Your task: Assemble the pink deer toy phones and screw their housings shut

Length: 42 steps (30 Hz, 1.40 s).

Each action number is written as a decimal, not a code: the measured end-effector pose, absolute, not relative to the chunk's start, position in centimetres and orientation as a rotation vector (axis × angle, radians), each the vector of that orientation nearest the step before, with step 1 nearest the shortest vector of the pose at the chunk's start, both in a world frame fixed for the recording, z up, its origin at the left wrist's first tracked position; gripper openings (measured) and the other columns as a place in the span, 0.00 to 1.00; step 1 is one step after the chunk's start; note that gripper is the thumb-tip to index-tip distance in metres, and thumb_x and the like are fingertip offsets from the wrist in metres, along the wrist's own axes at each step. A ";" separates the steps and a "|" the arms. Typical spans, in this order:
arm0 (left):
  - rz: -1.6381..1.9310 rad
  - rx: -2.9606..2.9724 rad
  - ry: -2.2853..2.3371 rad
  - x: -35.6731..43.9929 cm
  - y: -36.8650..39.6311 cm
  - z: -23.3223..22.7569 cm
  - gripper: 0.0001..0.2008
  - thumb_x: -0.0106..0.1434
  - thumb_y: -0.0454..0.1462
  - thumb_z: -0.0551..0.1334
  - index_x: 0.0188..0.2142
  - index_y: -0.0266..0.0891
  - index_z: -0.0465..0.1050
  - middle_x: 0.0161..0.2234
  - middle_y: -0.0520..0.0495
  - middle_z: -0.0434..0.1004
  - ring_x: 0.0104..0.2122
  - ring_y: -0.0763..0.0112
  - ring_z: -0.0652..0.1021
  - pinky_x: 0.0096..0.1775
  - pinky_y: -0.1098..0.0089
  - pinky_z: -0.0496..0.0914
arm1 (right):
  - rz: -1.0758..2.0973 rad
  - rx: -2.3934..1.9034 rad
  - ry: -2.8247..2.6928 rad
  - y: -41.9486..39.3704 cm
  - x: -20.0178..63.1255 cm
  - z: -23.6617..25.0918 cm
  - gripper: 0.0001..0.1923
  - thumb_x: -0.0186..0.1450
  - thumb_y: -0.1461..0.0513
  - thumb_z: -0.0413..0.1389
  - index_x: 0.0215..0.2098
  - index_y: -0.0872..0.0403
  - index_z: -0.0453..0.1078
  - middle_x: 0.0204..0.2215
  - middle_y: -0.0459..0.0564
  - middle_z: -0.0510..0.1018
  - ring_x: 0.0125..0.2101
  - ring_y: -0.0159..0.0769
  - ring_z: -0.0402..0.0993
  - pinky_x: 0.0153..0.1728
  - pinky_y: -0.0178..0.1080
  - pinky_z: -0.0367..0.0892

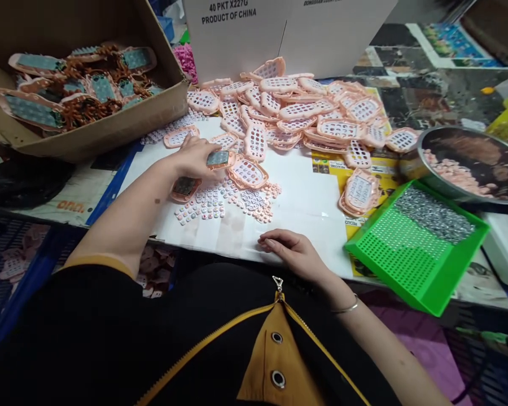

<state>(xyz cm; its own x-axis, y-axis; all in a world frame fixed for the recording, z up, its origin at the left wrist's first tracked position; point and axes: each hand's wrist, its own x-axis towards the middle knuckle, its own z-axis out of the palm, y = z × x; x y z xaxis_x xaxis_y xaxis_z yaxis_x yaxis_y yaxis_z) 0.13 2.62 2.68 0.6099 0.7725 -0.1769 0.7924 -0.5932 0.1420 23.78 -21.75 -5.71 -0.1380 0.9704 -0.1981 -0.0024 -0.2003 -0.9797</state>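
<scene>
My left hand [197,158] reaches over the white board [309,208] with its fingers closed round a pink toy phone shell [219,159] that has a grey screen. Under the wrist lies another pink shell with a dark screen [185,187]. Just right of the fingers is a pink shell with button holes [249,172]. Small printed button pieces [211,202] spread in rows below the hand, with small pink pieces [263,214] beside them. My right hand [296,254] is at the board's front edge, fingers curled together; whether anything is in them is hidden.
A heap of pink shells [296,107] covers the back. An open carton [110,127] of shells with screens and brown cords stands left. To the right are a green basket [423,282] of small silvery pieces and a metal bowl [444,132]. A white carton [288,39] stands behind.
</scene>
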 end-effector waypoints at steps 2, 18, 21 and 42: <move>0.001 2.718 1.213 0.6 0.6 3.3 0.52 0.48 0.55 0.67 0.68 0.35 0.58 0.56 0.34 0.69 0.62 0.37 0.62 0.66 0.39 0.40 | 1.564 -1.223 -1.046 -21.1 23.9 -5.5 0.22 0.57 0.45 0.67 0.39 0.52 0.78 0.34 0.51 0.84 0.33 0.36 0.82 0.40 0.43 0.78; 0.816 2.072 0.764 7.2 -10.1 0.5 0.50 0.50 0.60 0.70 0.67 0.47 0.58 0.69 0.39 0.57 0.71 0.46 0.52 0.69 0.46 0.44 | 1.330 -1.100 -0.650 -21.7 26.3 -3.9 0.30 0.55 0.43 0.65 0.50 0.47 0.71 0.46 0.50 0.81 0.35 0.37 0.77 0.32 0.41 0.76; 0.766 1.536 0.537 8.1 -11.7 -1.1 0.49 0.49 0.63 0.69 0.65 0.44 0.61 0.67 0.37 0.63 0.69 0.46 0.60 0.66 0.49 0.57 | 1.359 -1.048 -0.650 -21.9 26.0 -3.5 0.29 0.55 0.43 0.66 0.49 0.46 0.71 0.41 0.48 0.81 0.31 0.35 0.75 0.30 0.40 0.76; 0.746 0.801 0.547 7.9 -12.6 -1.4 0.47 0.40 0.74 0.61 0.41 0.37 0.77 0.41 0.40 0.82 0.35 0.59 0.83 0.42 0.59 0.78 | -0.339 -2.216 -1.871 -17.3 37.6 -3.2 0.15 0.66 0.63 0.56 0.21 0.53 0.65 0.27 0.59 0.77 0.31 0.37 0.66 0.35 0.43 0.60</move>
<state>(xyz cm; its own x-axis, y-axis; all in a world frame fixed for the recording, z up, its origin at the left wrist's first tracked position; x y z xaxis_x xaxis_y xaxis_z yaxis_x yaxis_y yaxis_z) 7.93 -12.65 -1.44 0.6229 0.7663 -0.1576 -0.3800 0.4724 0.7953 37.63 -17.33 -3.18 0.1622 0.9351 0.3152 0.9862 -0.1644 -0.0199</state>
